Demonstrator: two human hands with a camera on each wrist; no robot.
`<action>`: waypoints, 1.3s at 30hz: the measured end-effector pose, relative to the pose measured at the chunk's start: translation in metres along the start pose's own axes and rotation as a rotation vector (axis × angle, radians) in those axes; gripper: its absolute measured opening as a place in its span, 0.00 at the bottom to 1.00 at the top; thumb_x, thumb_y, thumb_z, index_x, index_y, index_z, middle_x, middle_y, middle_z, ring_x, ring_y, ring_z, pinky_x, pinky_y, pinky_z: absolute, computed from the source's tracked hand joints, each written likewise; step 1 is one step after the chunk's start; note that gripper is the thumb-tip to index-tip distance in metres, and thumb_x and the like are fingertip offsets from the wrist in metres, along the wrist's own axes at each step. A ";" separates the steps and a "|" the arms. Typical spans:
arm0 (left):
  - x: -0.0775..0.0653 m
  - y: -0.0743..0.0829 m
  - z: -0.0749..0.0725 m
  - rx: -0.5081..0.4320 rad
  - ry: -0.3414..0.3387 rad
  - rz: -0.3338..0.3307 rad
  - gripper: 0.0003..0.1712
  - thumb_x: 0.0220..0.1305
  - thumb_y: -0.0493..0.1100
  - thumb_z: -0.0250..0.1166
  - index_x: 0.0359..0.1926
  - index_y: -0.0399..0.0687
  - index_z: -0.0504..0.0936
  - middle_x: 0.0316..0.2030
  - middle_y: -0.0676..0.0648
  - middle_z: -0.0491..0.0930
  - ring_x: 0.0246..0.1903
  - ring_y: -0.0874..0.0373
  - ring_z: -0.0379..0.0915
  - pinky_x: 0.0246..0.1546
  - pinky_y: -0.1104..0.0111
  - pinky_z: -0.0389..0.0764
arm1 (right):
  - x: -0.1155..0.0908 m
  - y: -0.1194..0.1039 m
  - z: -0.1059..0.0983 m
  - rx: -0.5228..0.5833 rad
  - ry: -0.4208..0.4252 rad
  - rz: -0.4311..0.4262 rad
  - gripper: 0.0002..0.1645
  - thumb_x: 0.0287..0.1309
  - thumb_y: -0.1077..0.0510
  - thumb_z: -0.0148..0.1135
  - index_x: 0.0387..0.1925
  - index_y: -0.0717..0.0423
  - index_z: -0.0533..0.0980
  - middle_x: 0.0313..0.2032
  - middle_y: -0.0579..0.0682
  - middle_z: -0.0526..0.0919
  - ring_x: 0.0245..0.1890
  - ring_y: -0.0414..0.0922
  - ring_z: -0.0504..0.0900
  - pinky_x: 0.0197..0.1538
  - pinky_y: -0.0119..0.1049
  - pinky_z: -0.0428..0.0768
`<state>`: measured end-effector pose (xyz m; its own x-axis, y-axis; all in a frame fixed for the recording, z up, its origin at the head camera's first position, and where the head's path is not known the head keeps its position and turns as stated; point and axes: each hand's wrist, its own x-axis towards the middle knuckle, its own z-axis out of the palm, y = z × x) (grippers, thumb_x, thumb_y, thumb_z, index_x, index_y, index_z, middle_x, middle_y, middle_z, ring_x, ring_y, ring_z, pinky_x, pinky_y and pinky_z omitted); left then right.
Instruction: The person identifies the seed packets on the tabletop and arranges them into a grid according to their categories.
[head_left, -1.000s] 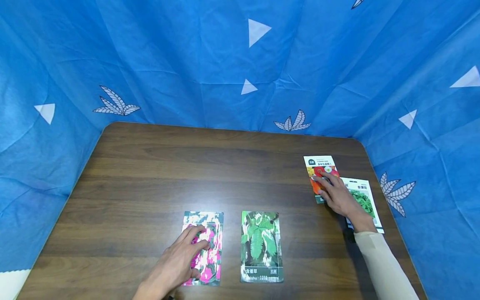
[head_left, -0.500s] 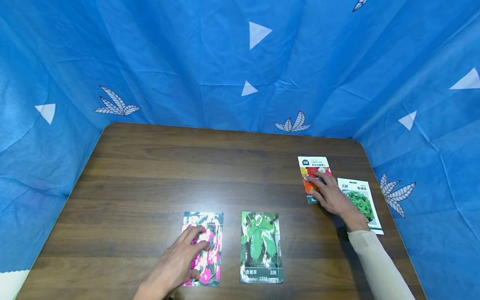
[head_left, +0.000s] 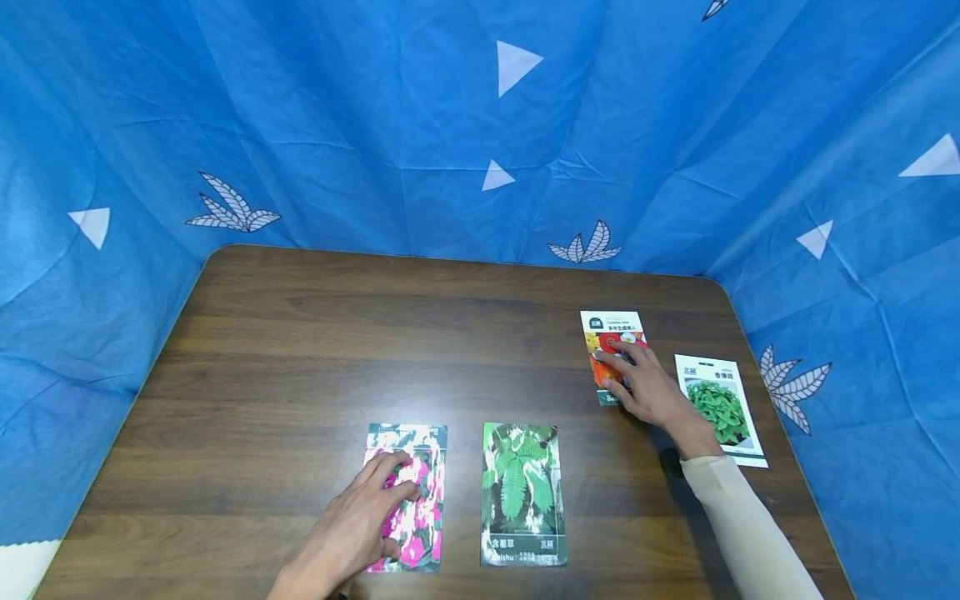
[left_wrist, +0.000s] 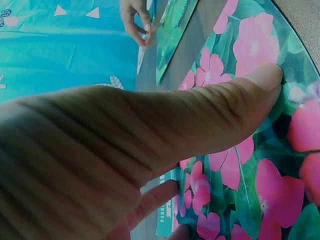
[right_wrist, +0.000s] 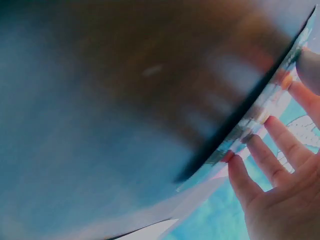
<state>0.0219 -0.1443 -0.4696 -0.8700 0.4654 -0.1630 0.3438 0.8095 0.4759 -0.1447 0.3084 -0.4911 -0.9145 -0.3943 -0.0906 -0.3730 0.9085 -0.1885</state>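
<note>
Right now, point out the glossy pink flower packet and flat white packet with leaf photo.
Glossy pink flower packet [head_left: 425,504]: head view, right half of print.
Flat white packet with leaf photo [head_left: 719,410]: head view, leaf photo.

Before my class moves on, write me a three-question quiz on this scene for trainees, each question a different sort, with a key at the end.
1. True or false: the white packet with bushy green leaves is the one nearest the right edge of the table.

2. Multiple choice: which packet is the right hand touching?
A) the pink-flower packet
B) the green-fern packet
C) the red-and-orange-flower packet

3. Count: how many packets show in the head view?

Key: 1. True. 2. C. 3. Four.
</note>
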 end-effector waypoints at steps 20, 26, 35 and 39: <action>0.000 0.000 0.001 -0.005 0.006 0.008 0.35 0.30 0.48 0.85 0.47 0.57 0.84 0.66 0.46 0.68 0.65 0.46 0.63 0.37 0.58 0.88 | 0.021 -0.034 -0.007 0.024 -0.090 -0.060 0.36 0.65 0.43 0.63 0.72 0.45 0.67 0.71 0.62 0.61 0.68 0.62 0.59 0.64 0.63 0.73; 0.001 -0.001 0.002 -0.007 0.006 0.008 0.34 0.30 0.47 0.85 0.47 0.56 0.84 0.66 0.46 0.68 0.65 0.46 0.62 0.38 0.57 0.88 | 0.026 -0.043 -0.007 0.024 -0.098 -0.041 0.38 0.63 0.40 0.65 0.71 0.43 0.67 0.71 0.59 0.61 0.67 0.61 0.60 0.63 0.62 0.75; 0.000 -0.001 0.001 -0.015 0.010 0.014 0.34 0.30 0.45 0.85 0.46 0.56 0.84 0.66 0.45 0.68 0.65 0.46 0.63 0.33 0.58 0.88 | 0.037 -0.063 -0.002 -0.001 -0.074 -0.092 0.39 0.63 0.38 0.63 0.72 0.43 0.67 0.70 0.59 0.63 0.65 0.60 0.63 0.61 0.59 0.78; 0.002 0.000 0.002 -0.017 0.001 0.010 0.34 0.30 0.45 0.85 0.46 0.56 0.84 0.66 0.45 0.68 0.65 0.46 0.62 0.34 0.57 0.88 | 0.042 -0.076 0.001 0.006 -0.076 -0.112 0.38 0.64 0.38 0.62 0.72 0.43 0.67 0.70 0.59 0.63 0.65 0.59 0.63 0.62 0.57 0.78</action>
<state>0.0210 -0.1433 -0.4714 -0.8670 0.4730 -0.1570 0.3466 0.7986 0.4920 -0.1547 0.2224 -0.4815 -0.8527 -0.5026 -0.1424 -0.4709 0.8575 -0.2072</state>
